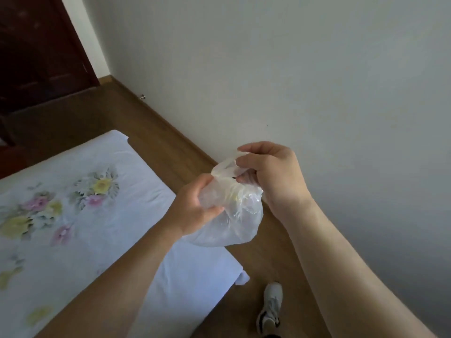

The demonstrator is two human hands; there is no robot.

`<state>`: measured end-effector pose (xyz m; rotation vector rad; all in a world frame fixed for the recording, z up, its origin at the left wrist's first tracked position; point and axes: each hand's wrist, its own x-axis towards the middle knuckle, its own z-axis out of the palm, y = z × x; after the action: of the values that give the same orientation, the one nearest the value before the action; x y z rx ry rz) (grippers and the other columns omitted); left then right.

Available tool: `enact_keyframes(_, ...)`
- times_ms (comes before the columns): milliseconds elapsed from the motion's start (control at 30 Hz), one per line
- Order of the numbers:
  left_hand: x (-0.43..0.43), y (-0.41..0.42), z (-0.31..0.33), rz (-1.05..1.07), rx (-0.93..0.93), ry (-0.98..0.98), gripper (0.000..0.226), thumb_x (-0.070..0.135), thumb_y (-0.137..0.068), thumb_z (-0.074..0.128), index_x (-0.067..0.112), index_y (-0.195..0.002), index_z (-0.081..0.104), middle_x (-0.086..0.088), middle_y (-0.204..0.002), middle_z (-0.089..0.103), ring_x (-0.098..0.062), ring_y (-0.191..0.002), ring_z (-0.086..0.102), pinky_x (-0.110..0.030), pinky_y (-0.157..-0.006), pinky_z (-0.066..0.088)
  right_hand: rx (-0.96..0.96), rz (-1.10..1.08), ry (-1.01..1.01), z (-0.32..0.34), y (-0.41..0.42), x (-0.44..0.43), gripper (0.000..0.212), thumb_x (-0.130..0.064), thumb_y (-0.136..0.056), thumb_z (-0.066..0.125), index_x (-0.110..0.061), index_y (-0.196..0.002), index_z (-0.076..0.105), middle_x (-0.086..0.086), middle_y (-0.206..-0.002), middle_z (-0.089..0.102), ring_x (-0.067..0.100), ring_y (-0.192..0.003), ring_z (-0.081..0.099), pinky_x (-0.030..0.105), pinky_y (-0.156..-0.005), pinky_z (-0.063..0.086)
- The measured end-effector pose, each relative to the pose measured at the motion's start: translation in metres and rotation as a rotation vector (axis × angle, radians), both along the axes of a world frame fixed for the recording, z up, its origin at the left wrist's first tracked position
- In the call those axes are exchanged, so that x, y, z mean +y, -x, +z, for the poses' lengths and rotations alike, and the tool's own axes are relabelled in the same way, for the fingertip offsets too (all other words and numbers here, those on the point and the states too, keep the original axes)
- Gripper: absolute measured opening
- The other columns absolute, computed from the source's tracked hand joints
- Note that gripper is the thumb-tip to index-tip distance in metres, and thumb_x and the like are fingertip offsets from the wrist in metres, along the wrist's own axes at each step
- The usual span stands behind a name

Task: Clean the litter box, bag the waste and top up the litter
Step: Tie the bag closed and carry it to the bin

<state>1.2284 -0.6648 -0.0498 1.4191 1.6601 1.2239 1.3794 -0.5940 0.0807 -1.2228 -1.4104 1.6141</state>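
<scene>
pale grey wall (317,69) fills the top and right. bed (73,215) at lower left, white sheet with pink and yellow flower print, its corner near the bottom centre. brown wood floor (146,123) runs as a strip between bed and wall, wood skirting (175,132) along the wall foot. dark red-brown door (36,57) at top left.

two bare forearms come in from the bottom and meet at centre. plastic bag (234,220), thin, translucent white, is held up in the air between both hands, over the bed's edge and the floor strip, touching neither. its bottom bulges round; something pale with a yellowish patch shows through the film, cannot tell what it is. bag mouth is gathered together at the top.

right hand (273,176) above: grip closed, fingers and thumb curled round the bag's bunched top and a loop of handle. left hand (195,208) lower, on the bag's left side: grip closed, thumb and fingers pinching the film just under the neck.

grey shoe (269,306) on the floor at bottom centre, beside the bed corner. small metal door stop (142,96) at the skirting, far end of the floor.
</scene>
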Motion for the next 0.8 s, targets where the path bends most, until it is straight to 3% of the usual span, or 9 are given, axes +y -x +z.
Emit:
enact_keyframes(200,0.104,-0.013,-0.013,0.246,0.022,0.043,0.049,0.037,-0.077,0.082,0.035,-0.117,0.054,0.019,-0.106,0.063,-0.004,-0.1,0.063,-0.018,-0.083,0.053,-0.044,0.217,-0.023,-0.002,0.009,0.127,0.016,0.004,-0.078,0.067,-0.009,-0.087,0.072,0.005,-0.063,0.069,0.018,-0.056,0.064,0.03,-0.061,0.054)
enact_keyframes(400,0.165,0.009,0.0,0.499,0.092,0.047,0.048,0.03,-0.078,0.082,0.038,-0.112,0.048,0.029,-0.1,0.055,0.006,-0.094,0.058,-0.005,-0.075,0.042,-0.065,0.408,-0.049,0.006,0.056,0.22,0.018,-0.001,-0.077,0.07,-0.015,-0.086,0.075,0.005,-0.079,0.075,0.02,-0.075,0.073,0.029,-0.067,0.058)
enact_keyframes(567,0.198,0.06,-0.003,0.635,0.13,0.017,0.05,0.024,-0.078,0.082,0.035,-0.113,0.048,0.03,-0.098,0.053,0.018,-0.091,0.055,0.001,-0.074,0.041,-0.085,0.535,-0.049,-0.001,0.123,0.271,0.016,-0.004,-0.082,0.07,-0.018,-0.087,0.075,0.006,-0.091,0.075,0.022,-0.086,0.074,0.032,-0.075,0.06)
enact_keyframes(700,0.233,0.121,-0.015,0.721,0.125,0.026,0.05,0.024,-0.079,0.081,0.034,-0.115,0.048,0.031,-0.101,0.052,0.013,-0.091,0.056,0.001,-0.078,0.041,-0.092,0.614,-0.036,-0.013,0.197,0.31,0.015,-0.002,-0.084,0.068,-0.013,-0.093,0.075,0.011,-0.093,0.074,0.027,-0.088,0.074,0.038,-0.078,0.063)
enact_keyframes(800,0.263,0.184,-0.021,0.772,0.127,0.036,0.05,0.027,-0.08,0.08,0.035,-0.117,0.048,0.025,-0.104,0.056,0.009,-0.093,0.056,-0.002,-0.08,0.042,-0.096,0.667,-0.036,-0.022,0.267,0.343,0.014,-0.004,-0.085,0.069,-0.015,-0.091,0.074,0.008,-0.093,0.074,0.025,-0.088,0.073,0.035,-0.076,0.063)
